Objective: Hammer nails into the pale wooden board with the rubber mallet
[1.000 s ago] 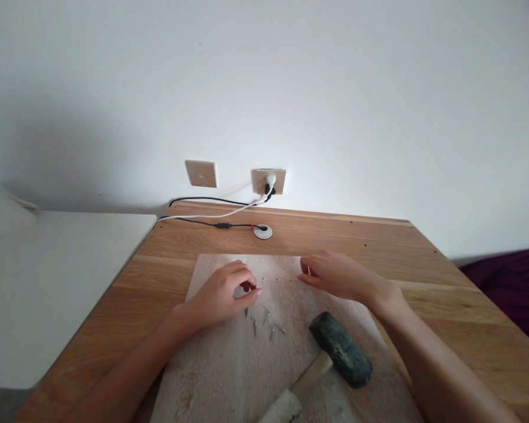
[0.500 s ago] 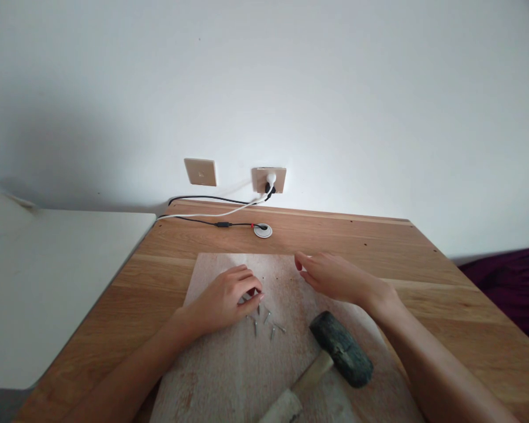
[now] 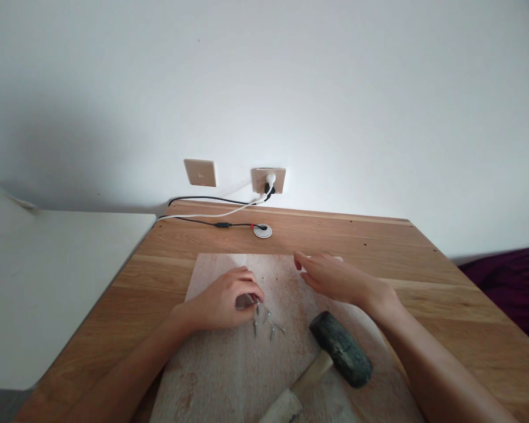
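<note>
Over the pale, worn board (image 3: 220,364), my left hand (image 3: 227,299) has its thumb and forefinger curled together around a small silver nail (image 3: 258,307). Several more loose nails (image 3: 267,318) lie just beside and below those fingertips. My right hand (image 3: 328,275) rests at the board's far right edge, fingers loosely bent, with a gap between thumb and forefinger and nothing visible in it. Between my forearms lies a mallet (image 3: 341,349) with a dark, worn head and a light handle pointing towards me. A row of small dark holes (image 3: 277,278) marks the board between my hands.
The board lies on a wooden desk (image 3: 405,258) against a white wall. Black and white cables (image 3: 211,214) run to a wall socket (image 3: 278,181) and a round desk grommet (image 3: 263,231). At left stands a white table (image 3: 70,282); purple cloth (image 3: 511,288) shows at right.
My left hand has shifted slightly nearer to me, and its thumb and forefinger have come around a nail. My right hand and the mallet stay in place.
</note>
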`<state>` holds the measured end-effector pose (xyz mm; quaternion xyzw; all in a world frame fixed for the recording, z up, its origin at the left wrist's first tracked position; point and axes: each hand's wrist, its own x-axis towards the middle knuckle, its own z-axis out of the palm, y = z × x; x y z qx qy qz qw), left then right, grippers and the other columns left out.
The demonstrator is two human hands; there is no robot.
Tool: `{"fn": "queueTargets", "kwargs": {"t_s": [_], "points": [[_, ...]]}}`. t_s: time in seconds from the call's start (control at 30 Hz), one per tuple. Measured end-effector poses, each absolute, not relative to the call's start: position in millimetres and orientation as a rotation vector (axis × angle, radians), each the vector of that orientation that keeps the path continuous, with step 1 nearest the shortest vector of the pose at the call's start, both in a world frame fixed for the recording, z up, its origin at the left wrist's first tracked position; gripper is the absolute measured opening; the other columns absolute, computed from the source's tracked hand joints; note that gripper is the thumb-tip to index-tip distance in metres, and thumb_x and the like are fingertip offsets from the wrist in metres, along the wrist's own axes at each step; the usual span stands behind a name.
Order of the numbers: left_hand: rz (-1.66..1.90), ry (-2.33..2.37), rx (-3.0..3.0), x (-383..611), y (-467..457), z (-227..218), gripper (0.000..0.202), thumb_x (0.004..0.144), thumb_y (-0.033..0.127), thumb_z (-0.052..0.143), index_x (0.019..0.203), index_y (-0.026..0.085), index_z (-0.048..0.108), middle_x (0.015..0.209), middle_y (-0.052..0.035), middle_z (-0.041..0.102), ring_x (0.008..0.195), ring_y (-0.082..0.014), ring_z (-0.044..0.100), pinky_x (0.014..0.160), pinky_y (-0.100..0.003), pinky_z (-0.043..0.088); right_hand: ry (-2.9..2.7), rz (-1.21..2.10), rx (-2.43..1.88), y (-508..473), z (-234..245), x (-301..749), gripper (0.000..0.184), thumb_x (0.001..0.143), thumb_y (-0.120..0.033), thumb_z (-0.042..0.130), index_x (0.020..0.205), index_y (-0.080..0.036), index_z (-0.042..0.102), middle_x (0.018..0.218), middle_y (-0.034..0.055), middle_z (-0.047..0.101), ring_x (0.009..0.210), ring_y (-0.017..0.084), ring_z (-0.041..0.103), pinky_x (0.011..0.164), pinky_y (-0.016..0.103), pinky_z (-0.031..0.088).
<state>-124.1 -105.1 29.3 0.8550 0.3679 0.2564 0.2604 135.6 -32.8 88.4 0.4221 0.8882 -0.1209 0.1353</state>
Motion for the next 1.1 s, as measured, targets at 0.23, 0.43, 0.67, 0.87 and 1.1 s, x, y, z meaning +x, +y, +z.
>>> {"fn": "queueTargets", "kwargs": {"t_s": [0.23,0.43,0.67,0.87,1.1], "points": [[0.657,1.010,2.298,-124.7,-103.2,30.6,0.016,0.085,0.007,0.065,0.089,0.021,0.072,0.091,-0.0016,0.070,0.092,-0.0177,0.064,0.090,-0.031,0.048,2.579,-0.377,1.235,-33.5,85.9,135.2,0.027,0.099,-0.010,0.039,0.117,-0.014,0.058,0.105,0.0134,0.076,0.098,0.030,0.073,0.067,0.031,0.038],[0.623,1.045,2.296,-124.5,-102.4,28.9,0.010,0.084,0.011,0.068,0.080,0.019,0.065,0.086,-0.0006,0.065,0.089,-0.0174,0.060,0.088,-0.030,0.045,2.578,-0.390,1.237,-33.6,85.1,135.2,0.027,0.098,-0.009,0.039,0.118,-0.014,0.058,0.105,0.0140,0.076,0.098,0.030,0.072,0.066,0.031,0.037],[0.632,1.061,2.282,-123.0,-104.7,32.1,0.012,0.080,0.009,0.069,0.083,0.018,0.062,0.085,-0.0001,0.063,0.087,-0.0175,0.058,0.086,-0.031,0.044,2.589,-0.407,1.217,-33.0,85.9,135.6,0.029,0.097,-0.007,0.039,0.119,-0.014,0.057,0.106,0.0142,0.075,0.098,0.028,0.072,0.067,0.030,0.037],[0.635,1.032,2.277,-124.2,-104.4,30.5,0.022,0.074,0.000,0.064,0.086,0.018,0.063,0.088,0.0000,0.066,0.089,-0.0171,0.060,0.084,-0.029,0.044,2.602,-0.420,1.243,-35.0,85.4,135.9,0.035,0.094,-0.005,0.040,0.123,-0.015,0.057,0.113,0.0148,0.075,0.103,0.028,0.071,0.075,0.032,0.042],[0.637,1.037,2.257,-124.9,-104.8,27.8,0.009,0.084,0.019,0.074,0.088,0.019,0.066,0.084,-0.0002,0.067,0.084,-0.0166,0.061,0.081,-0.029,0.044,2.566,-0.366,1.260,-40.3,88.8,134.4,0.036,0.094,-0.005,0.043,0.124,-0.018,0.057,0.116,0.0149,0.074,0.110,0.026,0.070,0.085,0.032,0.046]]}}
